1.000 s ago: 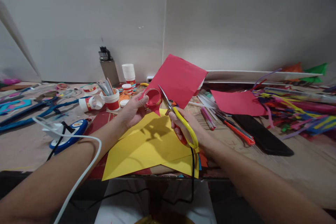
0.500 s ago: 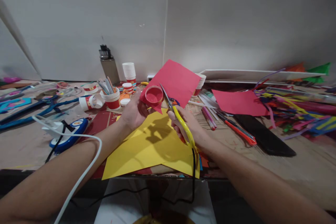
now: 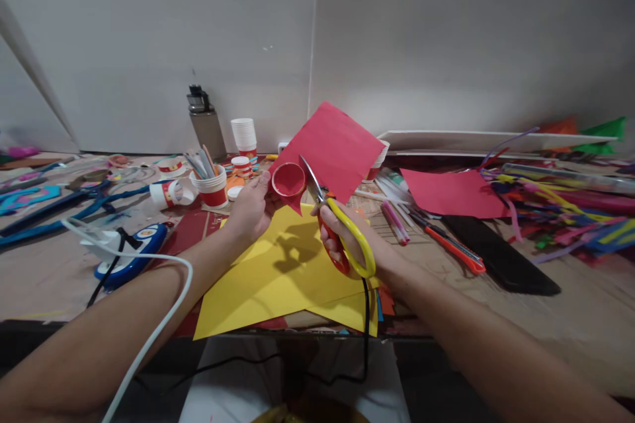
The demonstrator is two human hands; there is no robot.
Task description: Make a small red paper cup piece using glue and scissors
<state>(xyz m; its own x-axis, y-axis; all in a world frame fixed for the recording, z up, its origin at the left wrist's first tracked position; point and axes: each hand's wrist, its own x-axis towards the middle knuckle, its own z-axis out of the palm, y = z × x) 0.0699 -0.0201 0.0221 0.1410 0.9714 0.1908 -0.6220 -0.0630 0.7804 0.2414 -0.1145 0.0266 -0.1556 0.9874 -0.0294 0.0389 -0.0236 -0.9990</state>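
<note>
My left hand pinches the left edge of a sheet of red paper, held up above the table. At that edge is a round, red, cup-like piece with a pale rim, and a pointed paper scrap hangs under it. My right hand grips scissors with yellow and red handles. Their blades stand apart, the upper one over the paper just right of the round piece; the lower one is partly hidden. Yellow paper sheets lie below both hands.
On the left are a paper cup of pencils, a tipped cup, a blue power strip and a white cable. On the right lie markers, a red cutter, a black phone and another red sheet.
The red paper and round piece have shifted and turned slightly in my left hand. My right hand has tilted, so the red scissor handle now shows and the blades look wider apart.
</note>
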